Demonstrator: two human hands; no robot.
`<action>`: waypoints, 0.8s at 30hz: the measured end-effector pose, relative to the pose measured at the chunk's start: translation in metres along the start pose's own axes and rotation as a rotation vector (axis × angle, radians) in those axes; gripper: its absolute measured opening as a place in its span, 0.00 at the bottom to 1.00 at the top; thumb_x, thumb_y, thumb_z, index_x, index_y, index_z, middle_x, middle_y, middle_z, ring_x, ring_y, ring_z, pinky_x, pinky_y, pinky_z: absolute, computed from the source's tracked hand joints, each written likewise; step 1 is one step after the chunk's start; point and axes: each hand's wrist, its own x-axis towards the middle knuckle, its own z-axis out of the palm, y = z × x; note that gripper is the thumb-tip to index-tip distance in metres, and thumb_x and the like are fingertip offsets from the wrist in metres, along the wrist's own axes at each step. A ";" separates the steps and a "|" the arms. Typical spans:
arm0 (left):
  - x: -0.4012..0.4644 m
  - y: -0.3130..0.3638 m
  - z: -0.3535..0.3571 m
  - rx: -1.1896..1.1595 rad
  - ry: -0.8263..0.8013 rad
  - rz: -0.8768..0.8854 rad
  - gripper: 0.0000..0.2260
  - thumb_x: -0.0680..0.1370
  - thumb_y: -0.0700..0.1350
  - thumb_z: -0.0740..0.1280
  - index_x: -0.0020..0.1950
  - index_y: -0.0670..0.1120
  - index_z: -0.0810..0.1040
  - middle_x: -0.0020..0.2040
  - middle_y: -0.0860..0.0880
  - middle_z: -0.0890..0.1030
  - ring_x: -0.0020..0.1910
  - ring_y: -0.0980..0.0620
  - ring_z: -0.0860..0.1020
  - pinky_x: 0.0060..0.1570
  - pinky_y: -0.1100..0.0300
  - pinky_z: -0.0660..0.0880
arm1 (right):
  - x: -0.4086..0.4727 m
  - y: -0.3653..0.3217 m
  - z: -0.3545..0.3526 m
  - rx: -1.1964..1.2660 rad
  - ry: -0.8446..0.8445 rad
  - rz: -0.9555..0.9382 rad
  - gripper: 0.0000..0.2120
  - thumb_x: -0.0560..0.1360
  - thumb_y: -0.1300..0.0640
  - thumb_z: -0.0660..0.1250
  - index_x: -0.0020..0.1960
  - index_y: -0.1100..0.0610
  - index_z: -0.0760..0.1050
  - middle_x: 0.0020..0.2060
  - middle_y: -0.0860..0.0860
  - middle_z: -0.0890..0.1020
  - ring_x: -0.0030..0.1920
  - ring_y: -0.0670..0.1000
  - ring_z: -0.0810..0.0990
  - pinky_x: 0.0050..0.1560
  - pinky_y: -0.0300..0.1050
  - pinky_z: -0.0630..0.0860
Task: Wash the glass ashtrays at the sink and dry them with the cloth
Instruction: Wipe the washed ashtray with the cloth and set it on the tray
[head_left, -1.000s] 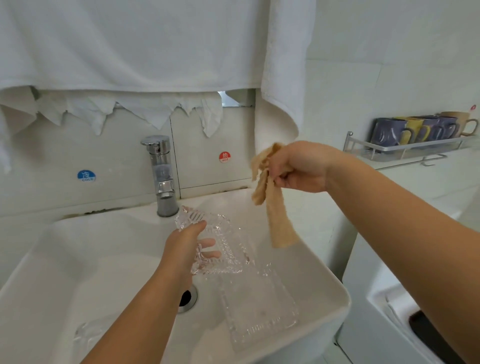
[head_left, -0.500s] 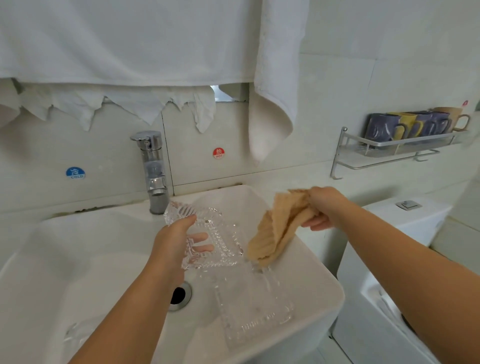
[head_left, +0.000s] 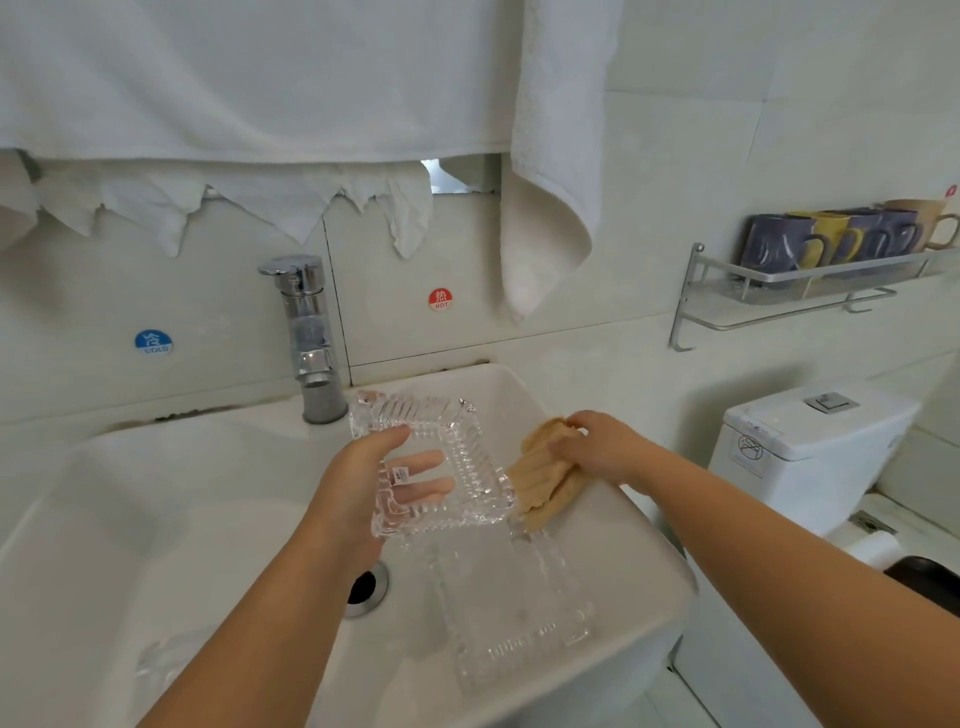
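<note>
the person is standing at the sink (head_left: 597, 525), and the drying step looks to be just starting. the left hand (head_left: 358, 488) is gripping a square glass ashtray (head_left: 441, 457) above the basin, just in front of the faucet (head_left: 309, 338), tilted, thumb on its rim and fingers showing through the glass. the right hand (head_left: 597, 449) is clutching the bunched tan cloth (head_left: 545, 480) over the sink's right rim, its edge touching the ashtray's right side. a second ashtray (head_left: 519, 608) is lying on the sink's near right slope, right of the drain (head_left: 366, 590). next, i'd say, the cloth needs pressing into the held ashtray's hollow while the left hand is turning it.
</note>
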 end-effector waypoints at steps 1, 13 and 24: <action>-0.001 0.000 0.000 -0.003 -0.007 0.002 0.20 0.80 0.44 0.62 0.72 0.42 0.66 0.52 0.37 0.83 0.48 0.35 0.82 0.49 0.46 0.78 | 0.004 0.001 0.002 0.025 0.023 0.008 0.11 0.78 0.54 0.61 0.57 0.58 0.74 0.51 0.53 0.77 0.47 0.52 0.76 0.48 0.46 0.74; -0.012 0.007 0.006 -0.065 -0.094 -0.035 0.19 0.80 0.43 0.61 0.71 0.42 0.66 0.53 0.37 0.83 0.50 0.35 0.81 0.23 0.60 0.77 | 0.008 -0.007 0.014 -0.085 0.292 -0.021 0.29 0.78 0.43 0.58 0.74 0.55 0.61 0.67 0.56 0.71 0.69 0.58 0.67 0.67 0.53 0.67; -0.018 0.018 0.023 -0.249 -0.199 -0.126 0.17 0.79 0.44 0.58 0.65 0.39 0.74 0.52 0.35 0.83 0.50 0.36 0.82 0.49 0.47 0.80 | -0.065 -0.069 0.019 0.654 -0.030 0.031 0.14 0.76 0.59 0.64 0.56 0.68 0.76 0.39 0.59 0.76 0.33 0.54 0.77 0.26 0.41 0.77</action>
